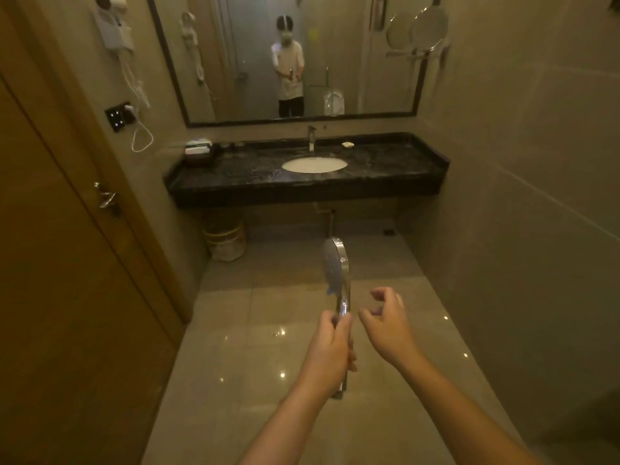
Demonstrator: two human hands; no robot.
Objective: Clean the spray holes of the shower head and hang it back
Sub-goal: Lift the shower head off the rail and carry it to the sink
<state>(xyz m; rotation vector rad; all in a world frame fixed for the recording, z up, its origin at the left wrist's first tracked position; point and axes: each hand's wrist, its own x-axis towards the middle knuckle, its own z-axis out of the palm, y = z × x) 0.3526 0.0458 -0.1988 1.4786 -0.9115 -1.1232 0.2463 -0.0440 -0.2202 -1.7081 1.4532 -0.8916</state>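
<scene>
Holding up a chrome shower head point(336, 266) above the tiled floor point(268, 347), in front of the black counter point(385, 176).

Showing a shiny chrome rim and a grey, oval spray face turned to the left, seen almost edge-on. Gripping the handle with the left hand point(330, 350), fingers curling fully around it, the head rising upright just above the fist. Hovering the right hand point(385, 322) just beside the handle, fingers loosely bent, holding nothing.

Chrome shower head point(336, 270), black marbled countertop point(385, 169), white basin point(314, 164).
</scene>
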